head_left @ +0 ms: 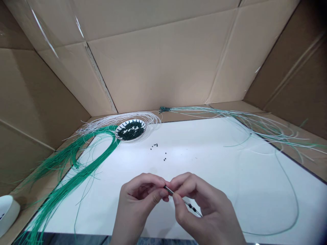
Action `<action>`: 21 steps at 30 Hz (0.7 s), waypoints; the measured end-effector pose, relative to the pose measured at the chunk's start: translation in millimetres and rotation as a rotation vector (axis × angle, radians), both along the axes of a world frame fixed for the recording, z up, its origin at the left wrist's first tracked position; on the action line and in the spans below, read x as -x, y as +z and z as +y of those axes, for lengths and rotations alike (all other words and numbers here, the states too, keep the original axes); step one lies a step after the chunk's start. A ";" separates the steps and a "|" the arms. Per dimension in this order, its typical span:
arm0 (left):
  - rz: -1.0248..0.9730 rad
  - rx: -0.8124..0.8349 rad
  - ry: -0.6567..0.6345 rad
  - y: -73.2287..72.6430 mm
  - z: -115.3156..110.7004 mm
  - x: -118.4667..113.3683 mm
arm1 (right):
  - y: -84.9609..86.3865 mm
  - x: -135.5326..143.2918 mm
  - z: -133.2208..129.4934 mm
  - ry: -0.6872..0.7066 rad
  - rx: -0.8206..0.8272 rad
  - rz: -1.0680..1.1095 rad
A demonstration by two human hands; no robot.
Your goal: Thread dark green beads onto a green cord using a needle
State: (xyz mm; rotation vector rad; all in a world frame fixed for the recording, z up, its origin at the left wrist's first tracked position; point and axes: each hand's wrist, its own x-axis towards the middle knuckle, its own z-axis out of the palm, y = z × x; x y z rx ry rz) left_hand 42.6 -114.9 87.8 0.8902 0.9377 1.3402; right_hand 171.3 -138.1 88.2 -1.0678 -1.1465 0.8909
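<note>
My left hand [143, 197] is closed in a pinch, thumb against index finger, on the end of a thin strand [169, 190] with a small dark piece at its tip. Close beside it, my right hand [201, 207] pinches the same strand between thumb and fingers. Small black beads [191, 206] sit on the strand where it passes under my right palm. From beyond that hand, a long pale green cord [297, 207] loops over the board at the right. Farther back stands a white plate [116, 133] of dark green beads [130, 130].
Loose beads [154, 146] lie mid-board. Green strands [84, 173] spread along the left, with white strands [109, 119] behind. A bundle of finished-looking cords [219, 111] lies at the back right. Cardboard walls [158, 68] enclose the white board [204, 153]. A white bowl [12, 207] stands lower left.
</note>
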 end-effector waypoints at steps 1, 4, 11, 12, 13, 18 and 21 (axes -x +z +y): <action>0.003 0.001 0.000 0.0 0.0 -0.1 | 0.6 0.1 -0.1 0.000 -0.008 -0.006; 0.006 0.002 0.000 0.5 -0.1 -0.6 | 2.7 0.4 -0.7 -0.005 -0.013 -0.011; 0.088 -0.026 -0.032 -2.7 1.1 5.1 | -0.4 -1.8 1.2 0.031 0.069 0.072; 0.101 -0.044 -0.052 -3.8 1.5 6.3 | -1.2 -2.3 1.7 0.040 0.084 0.086; 0.111 -0.059 -0.065 -4.6 1.7 7.2 | -1.9 -2.8 2.2 0.049 0.098 0.097; 0.120 -0.032 -0.021 -3.6 0.8 5.5 | -3.3 -3.9 3.9 0.067 0.106 0.111; 0.135 -0.018 -0.015 -2.4 -0.1 3.7 | -5.4 -4.4 4.4 0.068 0.097 0.082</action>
